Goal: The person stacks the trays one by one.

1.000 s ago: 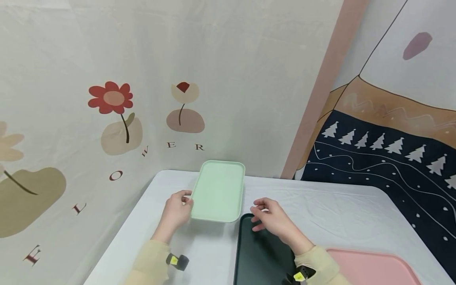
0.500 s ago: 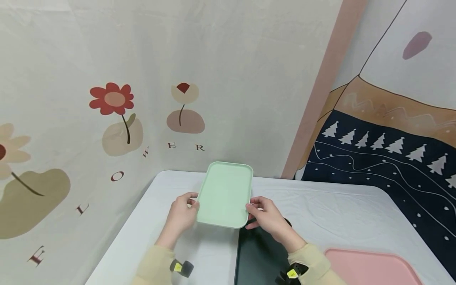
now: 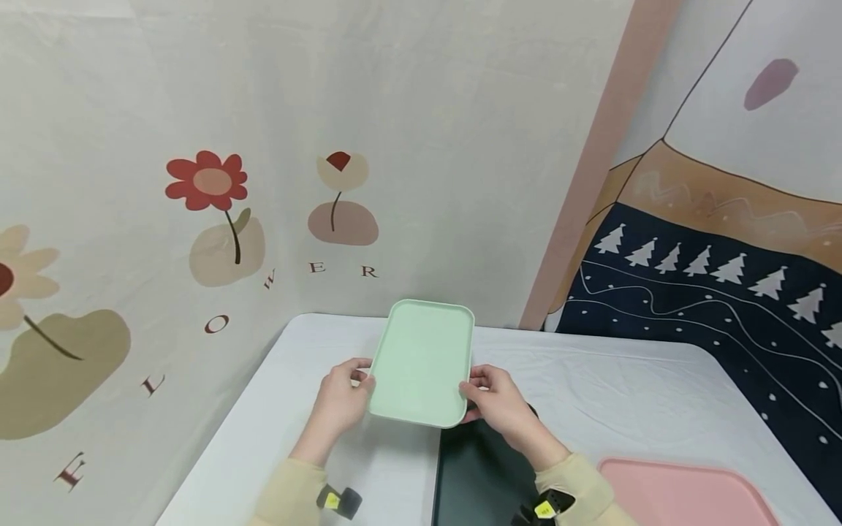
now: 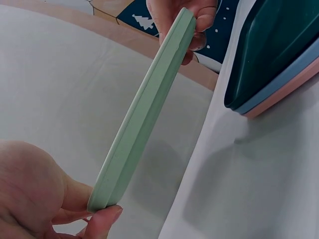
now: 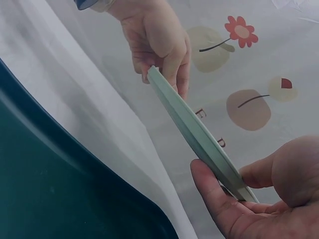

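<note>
A light green rectangular tray [image 3: 423, 363] is held up off the table, tilted so that its inner face shows in the head view. My left hand [image 3: 343, 397] pinches its left edge between thumb and fingers. On the opposite edge, my right hand [image 3: 498, 402] grips the tray with the thumb on the front and fingers behind. Both wrist views show the green tray [image 4: 144, 109] edge-on, a hand at each end. Below and partly behind the right hand lies a dark green tray [image 3: 483, 475].
In the left wrist view the dark green tray [image 4: 269, 45] tops a stack, with a blue tray [image 4: 279, 74] and a pink one [image 4: 286, 89] under it. Another view of pink shows at the right, a pink tray [image 3: 684, 493] on the white-covered table [image 3: 592, 380]. A printed cloth [image 3: 460, 146] hangs behind.
My right hand has come left to the green tray and taken hold of its right edge. The tray and my left hand have shifted a little to the right.
</note>
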The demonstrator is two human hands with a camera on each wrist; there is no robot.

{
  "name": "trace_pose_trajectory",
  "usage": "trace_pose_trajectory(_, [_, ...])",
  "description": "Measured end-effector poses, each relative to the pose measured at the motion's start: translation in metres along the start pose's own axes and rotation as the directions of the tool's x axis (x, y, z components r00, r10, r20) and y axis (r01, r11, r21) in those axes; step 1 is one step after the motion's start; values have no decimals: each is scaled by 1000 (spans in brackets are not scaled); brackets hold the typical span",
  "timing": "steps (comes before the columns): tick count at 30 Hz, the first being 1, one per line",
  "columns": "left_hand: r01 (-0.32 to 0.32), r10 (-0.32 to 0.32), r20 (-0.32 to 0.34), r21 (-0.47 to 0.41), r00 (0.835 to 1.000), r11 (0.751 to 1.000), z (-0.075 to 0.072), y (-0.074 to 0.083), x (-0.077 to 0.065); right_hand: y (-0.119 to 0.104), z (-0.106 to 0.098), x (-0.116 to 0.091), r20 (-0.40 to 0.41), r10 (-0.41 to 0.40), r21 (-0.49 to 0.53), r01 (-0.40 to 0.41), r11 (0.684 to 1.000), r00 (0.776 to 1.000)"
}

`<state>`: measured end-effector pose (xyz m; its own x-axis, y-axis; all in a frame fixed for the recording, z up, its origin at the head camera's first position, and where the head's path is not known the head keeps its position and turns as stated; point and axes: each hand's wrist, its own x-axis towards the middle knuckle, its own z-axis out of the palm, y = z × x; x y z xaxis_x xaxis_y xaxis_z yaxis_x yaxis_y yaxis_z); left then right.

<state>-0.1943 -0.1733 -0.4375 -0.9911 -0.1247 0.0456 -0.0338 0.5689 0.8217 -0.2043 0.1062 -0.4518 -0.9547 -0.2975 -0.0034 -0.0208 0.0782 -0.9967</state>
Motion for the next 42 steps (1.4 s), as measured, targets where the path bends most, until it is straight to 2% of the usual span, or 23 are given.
trace_pose_trajectory(10, [-18, 22, 50, -72, 999, 997, 10, 5, -8, 3, -12, -15, -24, 2, -5, -2, 1000, 1000])
trace_pose_trajectory(17, [-25, 36, 74, -154, 997, 988, 17, 7, -12, 1, -19, -23, -43, -5, -5, 5, 1000, 999])
trace_pose_trajectory(28, [-31, 58, 110, -232, 992, 972, 28, 12, -15, -4, -33, -35, -59, -3, -3, 3, 1000, 998])
trace_pose_trajectory(42, [-54, 100, 141, -300, 985, 952, 40, 17, -11, -2, -49, -47, -60, 12, -23, -14, 1000, 998])
